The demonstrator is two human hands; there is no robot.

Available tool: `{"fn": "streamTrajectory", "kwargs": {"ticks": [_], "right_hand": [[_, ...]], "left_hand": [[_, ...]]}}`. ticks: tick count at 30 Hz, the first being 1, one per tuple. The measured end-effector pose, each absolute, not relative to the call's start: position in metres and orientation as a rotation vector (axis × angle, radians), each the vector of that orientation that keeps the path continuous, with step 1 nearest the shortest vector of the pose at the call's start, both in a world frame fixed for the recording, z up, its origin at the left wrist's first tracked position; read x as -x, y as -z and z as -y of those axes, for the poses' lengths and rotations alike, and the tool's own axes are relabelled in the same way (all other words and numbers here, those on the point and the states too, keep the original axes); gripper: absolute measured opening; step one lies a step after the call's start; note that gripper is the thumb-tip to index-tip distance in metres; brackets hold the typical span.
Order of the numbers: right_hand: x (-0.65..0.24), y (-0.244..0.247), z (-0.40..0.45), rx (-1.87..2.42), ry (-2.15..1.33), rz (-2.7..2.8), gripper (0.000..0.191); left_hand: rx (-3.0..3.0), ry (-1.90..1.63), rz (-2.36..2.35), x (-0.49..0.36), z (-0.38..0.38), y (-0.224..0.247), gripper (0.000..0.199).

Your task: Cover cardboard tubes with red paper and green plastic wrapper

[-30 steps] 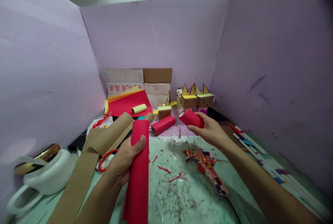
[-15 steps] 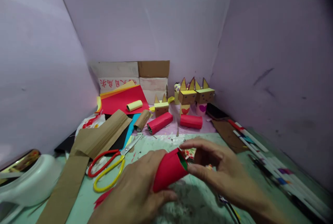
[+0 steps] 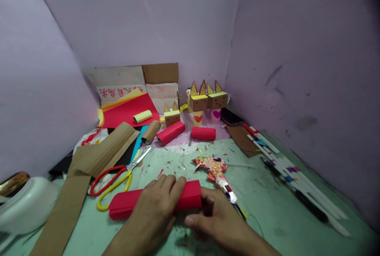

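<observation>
A long red paper tube (image 3: 190, 194) lies level in front of me, just above or on the table. My left hand (image 3: 157, 202) is wrapped over its middle from above, fingers closed round it. At the tube's right end, my right hand (image 3: 218, 214) grips with curled fingers, the thumb below; some fingertips are hidden there. Beyond my right hand rests a hot glue gun (image 3: 212, 167) with a floral pattern, its nozzle pointing left. Red-and-yellow-handled scissors (image 3: 138, 161) lie behind the tube's left end, blades pointing away.
Two shorter red tubes (image 3: 203, 133) and a brown cardboard tube (image 3: 151, 131) lie farther back. Cardboard cat figures (image 3: 198, 103) stand by the wall. Cardboard strips (image 3: 63, 212), a white pot (image 3: 32, 204) and red paper (image 3: 127, 111) are left; markers (image 3: 292, 176) lie right.
The red tube has turned from tilted, open end toward the right, to lying lengthwise and lower. My right hand has moved down and left onto its end, uncovering the glue gun. The view shifted right.
</observation>
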State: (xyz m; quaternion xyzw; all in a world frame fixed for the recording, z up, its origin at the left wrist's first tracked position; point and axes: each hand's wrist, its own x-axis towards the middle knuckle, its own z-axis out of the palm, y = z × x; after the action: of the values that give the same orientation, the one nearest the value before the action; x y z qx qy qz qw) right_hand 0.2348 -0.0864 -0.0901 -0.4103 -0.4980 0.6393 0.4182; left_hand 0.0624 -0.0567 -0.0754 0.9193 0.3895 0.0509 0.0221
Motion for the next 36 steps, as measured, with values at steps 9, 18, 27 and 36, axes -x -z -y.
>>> {"fn": "streamTrajectory", "kwargs": {"ticks": [9, 18, 27, 36], "right_hand": [[-0.229, 0.113, 0.082, 1.101, -1.82, 1.137, 0.052], [-0.231, 0.119, 0.083, 1.075, -1.822, 1.116, 0.061], [-0.232, 0.122, 0.08, 1.069, -1.854, 0.842, 0.056], [-0.232, 0.126, 0.081, 1.131, -1.848, 0.841, 0.057]], "left_hand": [[-2.882, -0.079, -1.198, -0.067, 0.059, 0.081, 0.057], [-2.878, -0.012, -1.185, -0.067, 0.058, 0.08, 0.058], [-2.785, -0.049, -1.125, -0.062, 0.056, 0.081, 0.054], [-2.702, -0.033, -1.097, -0.056, 0.057, 0.078, 0.063]]}}
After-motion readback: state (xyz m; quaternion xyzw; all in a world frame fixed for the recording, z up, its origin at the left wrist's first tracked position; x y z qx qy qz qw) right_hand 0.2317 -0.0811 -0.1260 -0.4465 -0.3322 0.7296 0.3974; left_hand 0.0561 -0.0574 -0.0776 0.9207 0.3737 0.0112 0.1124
